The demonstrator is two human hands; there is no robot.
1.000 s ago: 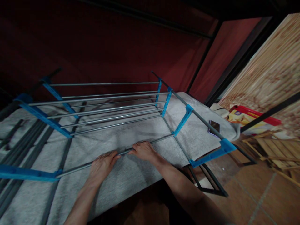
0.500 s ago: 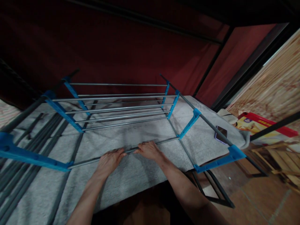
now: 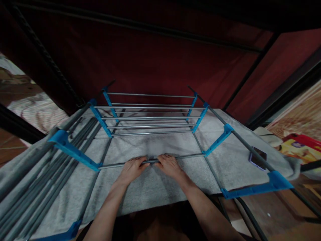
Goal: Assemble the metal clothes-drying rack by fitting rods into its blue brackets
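A grey metal tube (image 3: 187, 156) runs across the near part of a rack frame (image 3: 150, 117) built of grey tubes and blue plastic brackets. My left hand (image 3: 132, 166) is wrapped over the tube left of its middle. Just to the right, my right hand (image 3: 168, 164) grips the same tube, a small gap between the two thumbs. The tube's left end meets a blue bracket (image 3: 75, 152); its right end meets another blue bracket (image 3: 217, 140). Beyond, several crossbars join the far brackets.
Loose grey tubes (image 3: 54, 174) lie on the left of the grey cloth (image 3: 150, 194) covering the surface. A phone (image 3: 258, 157) rests at the right. Past it are a red and yellow package (image 3: 301, 145) and a dark red fabric wall (image 3: 150, 60) behind.
My view has swung left, so the rack appears further right. Both hands keep their hold on the tube, with the thumbs at its middle.
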